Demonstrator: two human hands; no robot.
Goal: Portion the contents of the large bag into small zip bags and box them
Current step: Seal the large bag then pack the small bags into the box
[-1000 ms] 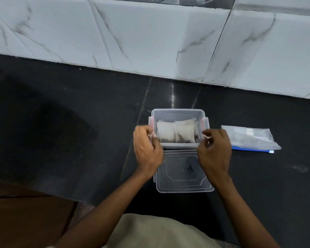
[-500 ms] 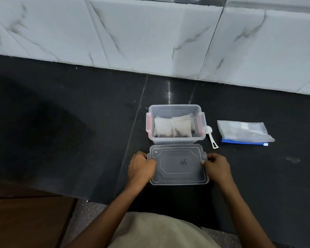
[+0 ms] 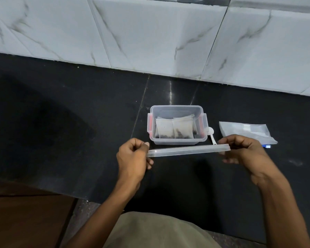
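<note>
A clear plastic box (image 3: 177,109) with red side clips stands on the black counter. Several small zip bags (image 3: 174,127) with dark bits at the bottom stand upright inside it. The clear lid (image 3: 186,150) is lifted off the counter just in front of the box and seen almost edge-on. My left hand (image 3: 132,158) pinches its left end. My right hand (image 3: 243,151) grips its right end. The large zip bag (image 3: 245,130) with a blue strip lies flat to the right of the box, partly behind my right hand.
A small white scoop (image 3: 212,135) lies between the box and the large bag. The marble-tiled wall (image 3: 150,33) rises behind the black counter (image 3: 61,122). The counter's front edge runs near my body, with a brown surface (image 3: 25,217) below at left.
My hands went from the box's sides to the lid lying flat in front of it, took hold of both ends, and have lifted and tilted it up off the counter.
</note>
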